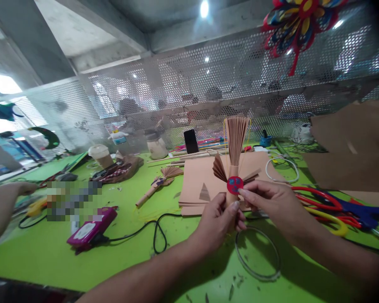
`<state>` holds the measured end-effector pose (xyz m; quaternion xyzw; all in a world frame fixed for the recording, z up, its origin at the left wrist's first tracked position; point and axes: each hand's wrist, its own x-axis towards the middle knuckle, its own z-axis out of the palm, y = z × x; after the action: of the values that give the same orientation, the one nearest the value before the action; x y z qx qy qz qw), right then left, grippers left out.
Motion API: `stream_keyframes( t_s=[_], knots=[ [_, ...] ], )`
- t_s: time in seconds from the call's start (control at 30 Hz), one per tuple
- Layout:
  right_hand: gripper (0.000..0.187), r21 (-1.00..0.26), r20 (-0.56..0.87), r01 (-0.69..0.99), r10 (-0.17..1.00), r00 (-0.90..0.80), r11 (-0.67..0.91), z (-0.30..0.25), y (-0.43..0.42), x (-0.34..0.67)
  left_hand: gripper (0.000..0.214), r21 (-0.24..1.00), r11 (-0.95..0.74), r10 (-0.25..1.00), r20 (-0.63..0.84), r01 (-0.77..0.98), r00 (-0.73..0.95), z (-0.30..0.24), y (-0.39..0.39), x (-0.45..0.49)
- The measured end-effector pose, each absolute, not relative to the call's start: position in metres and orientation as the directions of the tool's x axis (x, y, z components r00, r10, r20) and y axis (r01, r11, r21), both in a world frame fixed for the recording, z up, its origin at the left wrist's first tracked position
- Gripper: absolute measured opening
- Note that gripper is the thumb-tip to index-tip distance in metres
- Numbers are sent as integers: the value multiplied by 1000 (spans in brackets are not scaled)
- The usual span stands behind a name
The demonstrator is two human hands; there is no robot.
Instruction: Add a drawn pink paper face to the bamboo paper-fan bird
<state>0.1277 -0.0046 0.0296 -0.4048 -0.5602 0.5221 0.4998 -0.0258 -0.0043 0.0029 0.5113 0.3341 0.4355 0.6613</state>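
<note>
My left hand is wrapped round the stem of a brown paper figure with a pleated fan top, small pleated side wings and a red round face. It holds the figure upright above the green table. My right hand pinches the figure just right of the red face, with its fingertips on the paper roll. A second, similar pleated paper figure lies flat on the table further back.
A stack of brown paper sheets lies behind the figure. A wire ring lies below my hands. A pink glue gun with a black cord sits left, scissors right. Another person's hand reaches in at far left.
</note>
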Motion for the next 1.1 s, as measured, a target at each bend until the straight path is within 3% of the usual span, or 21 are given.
stream_keyframes(
  t_s=[0.23, 0.43, 0.73, 0.97, 1.1],
  knots=[
    [26, -989, 140, -86, 941, -309, 119, 18, -4, 129, 39, 933, 133, 906, 22, -334, 423, 2, -1, -30],
    [35, -985, 152, 51, 972, -180, 164, 18, 1, 131, 40, 899, 177, 905, 11, -401, 425, 0, 0, -31],
    [55, -996, 68, 44, 986, -149, 75, 21, 3, 126, 50, 942, 188, 898, -50, -278, 438, -9, 1, -31],
    [53, -997, 3, -70, 969, -246, -14, 16, 1, 121, 50, 956, 178, 910, -70, -232, 408, -5, -2, -30],
    [53, -994, -15, -101, 976, -217, -38, 16, 1, 120, 51, 954, 184, 909, -73, -238, 410, -5, -2, -31]
  ],
)
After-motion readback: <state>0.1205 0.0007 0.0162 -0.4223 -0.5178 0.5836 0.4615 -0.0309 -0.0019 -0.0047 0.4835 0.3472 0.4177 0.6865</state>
